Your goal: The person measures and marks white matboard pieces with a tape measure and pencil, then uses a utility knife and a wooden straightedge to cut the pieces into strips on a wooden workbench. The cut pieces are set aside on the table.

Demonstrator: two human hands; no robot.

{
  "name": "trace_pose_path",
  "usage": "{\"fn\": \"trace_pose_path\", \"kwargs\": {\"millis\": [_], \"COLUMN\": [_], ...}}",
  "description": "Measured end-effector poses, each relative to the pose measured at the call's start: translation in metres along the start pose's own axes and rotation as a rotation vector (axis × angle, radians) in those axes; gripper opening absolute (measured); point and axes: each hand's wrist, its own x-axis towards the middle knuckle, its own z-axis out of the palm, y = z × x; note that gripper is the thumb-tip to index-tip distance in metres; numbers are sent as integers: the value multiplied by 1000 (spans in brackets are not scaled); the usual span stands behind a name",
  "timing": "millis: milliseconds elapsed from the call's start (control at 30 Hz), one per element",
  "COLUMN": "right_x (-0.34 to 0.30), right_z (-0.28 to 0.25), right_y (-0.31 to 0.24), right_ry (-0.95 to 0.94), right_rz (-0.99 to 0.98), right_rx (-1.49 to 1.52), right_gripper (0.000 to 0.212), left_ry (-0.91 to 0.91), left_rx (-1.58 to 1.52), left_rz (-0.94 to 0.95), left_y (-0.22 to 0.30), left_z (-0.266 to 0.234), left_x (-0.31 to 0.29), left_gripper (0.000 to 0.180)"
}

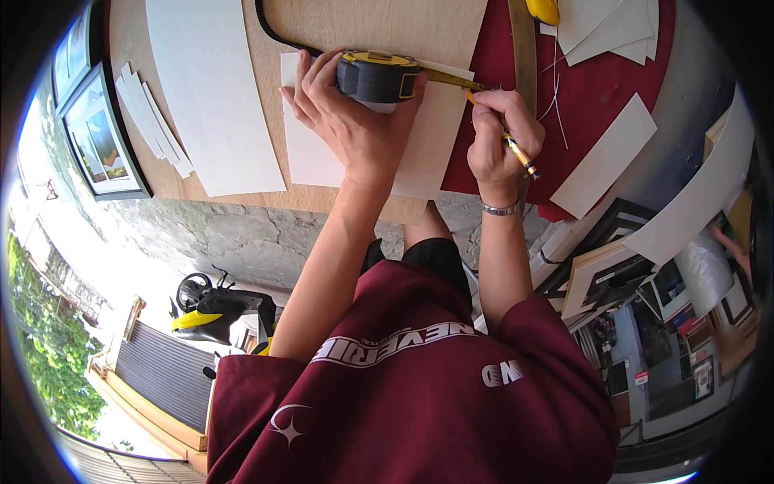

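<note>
My left hand (347, 121) is wrapped round a black and yellow tape measure (372, 77). Its yellow blade (447, 78) reaches out to the right, across a white board (431, 153) lying on the wooden table. Between the fingers of my right hand (501, 133) is a yellow pencil (517, 150), its eraser end toward me and its point side near the blade's outer end. Whether the pencil's tip touches the board's edge I cannot tell. The lower part of the board lies partly beneath my left wrist.
A long white sheet (214, 97) and several narrow white strips (151, 121) lie left, beside a framed picture (101, 133). On the red surface (489, 60) at right are a wooden bar (524, 48), white offcuts (605, 32) and a white rectangle (605, 156). Frames (605, 278) stand low right.
</note>
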Motion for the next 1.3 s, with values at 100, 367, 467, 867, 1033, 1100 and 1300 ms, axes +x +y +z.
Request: {"fn": "trace_pose_path", "kwargs": {"millis": [100,367,467,867,1033,1100,1300], "right_x": [0,0,0,-6,-9,-10,-10], "right_z": [0,-1,0,-5,-3,-2,-4], "right_y": [0,1,0,10,9,12,13], "right_ry": [-1,-3,2,112,175,182,170], "right_rz": [-6,-8,-4,-83,-44,-58,-75], "right_rx": [4,-12,-15,60,115,102,93], "right_gripper": [6,6,6,15,16,16,17], "left_ry": [6,-1,-2,4,3,4,5], "left_rx": [0,6,7,16,5,2,-3], "left_rz": [1,3,-1,5,8,9,7], "left_y": [0,0,1,1,1,0,0], "left_z": [0,-1,-1,0,0,0,0], "left_x": [0,1,0,0,0,0,0], "left_gripper": [95,95,96,96,97,97,97]}}
